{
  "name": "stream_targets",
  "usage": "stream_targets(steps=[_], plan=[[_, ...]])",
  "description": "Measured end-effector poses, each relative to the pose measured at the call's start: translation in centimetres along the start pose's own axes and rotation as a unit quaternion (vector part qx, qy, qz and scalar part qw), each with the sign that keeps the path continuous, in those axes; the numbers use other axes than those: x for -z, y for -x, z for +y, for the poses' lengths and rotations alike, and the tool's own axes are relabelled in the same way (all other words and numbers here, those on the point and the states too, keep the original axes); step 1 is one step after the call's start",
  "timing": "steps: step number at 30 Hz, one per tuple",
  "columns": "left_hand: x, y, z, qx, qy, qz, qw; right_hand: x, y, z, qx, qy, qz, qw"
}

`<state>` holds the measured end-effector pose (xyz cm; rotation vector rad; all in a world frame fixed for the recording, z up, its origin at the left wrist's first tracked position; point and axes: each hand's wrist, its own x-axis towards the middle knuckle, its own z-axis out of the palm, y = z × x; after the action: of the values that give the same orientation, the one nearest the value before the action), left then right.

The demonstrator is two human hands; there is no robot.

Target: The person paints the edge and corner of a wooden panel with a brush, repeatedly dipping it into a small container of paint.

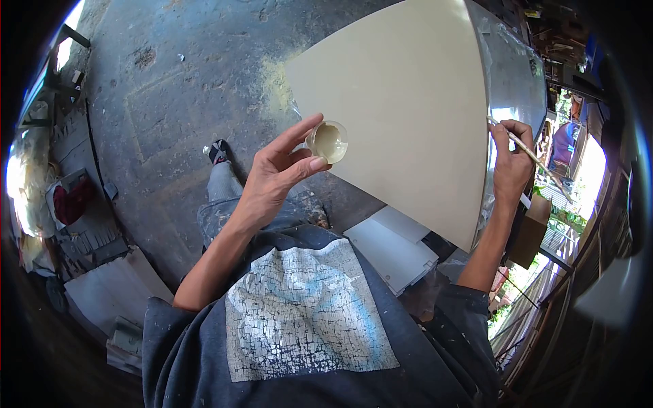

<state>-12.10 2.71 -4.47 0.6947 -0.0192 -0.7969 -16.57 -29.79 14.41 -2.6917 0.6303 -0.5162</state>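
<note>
My left hand [282, 160] grips a small clear plastic cup [329, 143] between thumb and fingers, tilted so its mouth faces me. Pale cream liquid, like paint, coats the inside of the cup. A large cream-coloured panel [408, 102] stretches out beyond and to the right of the cup. At the panel's right edge, my right hand [513, 160] pinches a thin paintbrush [530, 151]. The brush's tip end lies right at that edge, while its handle points down to the right.
Grey-white panels [391, 248] lie below the large panel. Behind its right edge hangs clear plastic sheeting [510, 61]. A brown cardboard box [530, 231] sits beside my right forearm. The concrete floor [183, 102] is stained, and a dark red cloth [73, 202] lies at the left.
</note>
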Motion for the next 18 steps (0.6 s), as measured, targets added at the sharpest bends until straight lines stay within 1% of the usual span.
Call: stream_targets(steps=[3, 6, 7, 10, 12, 14, 15, 16, 18], plan=[[-0.2, 0.0, 0.1, 0.002, 0.006, -0.004, 1.0, -0.1, 0.2, -0.1, -0.009, -0.011, 0.01, 1.0], [-0.5, -0.2, 0.0, -0.002, 0.009, -0.014, 1.0, 0.0, 1.7, -1.6, -0.004, -0.103, 0.061, 0.993], [-0.6, -0.2, -0.1, -0.003, 0.009, -0.019, 1.0, 0.1, 2.4, -1.9, 0.01, -0.102, 0.058, 0.993], [-1.4, -0.5, 0.1, -0.002, 0.012, -0.033, 0.999, -0.6, 5.9, -4.5, -0.023, -0.178, -0.037, 0.983], [-1.8, -0.7, 0.1, -0.002, 0.018, -0.046, 0.999, -2.1, 8.3, -6.7, -0.056, -0.267, -0.083, 0.958], [-2.4, -0.8, 0.4, 0.003, 0.019, -0.055, 0.998, -3.2, 10.1, -7.4, -0.072, -0.305, -0.141, 0.939], [-2.6, -0.9, 0.4, 0.007, 0.02, -0.06, 0.998, -3.6, 10.6, -7.8, -0.069, -0.312, -0.159, 0.934], [-2.8, -1.0, 0.4, 0.01, 0.019, -0.065, 0.998, -4.2, 10.9, -8.2, -0.049, -0.31, -0.151, 0.937], [-3.0, -1.2, 0.4, 0.018, 0.02, -0.076, 0.997, -4.8, 11.2, -9.0, -0.068, -0.318, -0.146, 0.934]])
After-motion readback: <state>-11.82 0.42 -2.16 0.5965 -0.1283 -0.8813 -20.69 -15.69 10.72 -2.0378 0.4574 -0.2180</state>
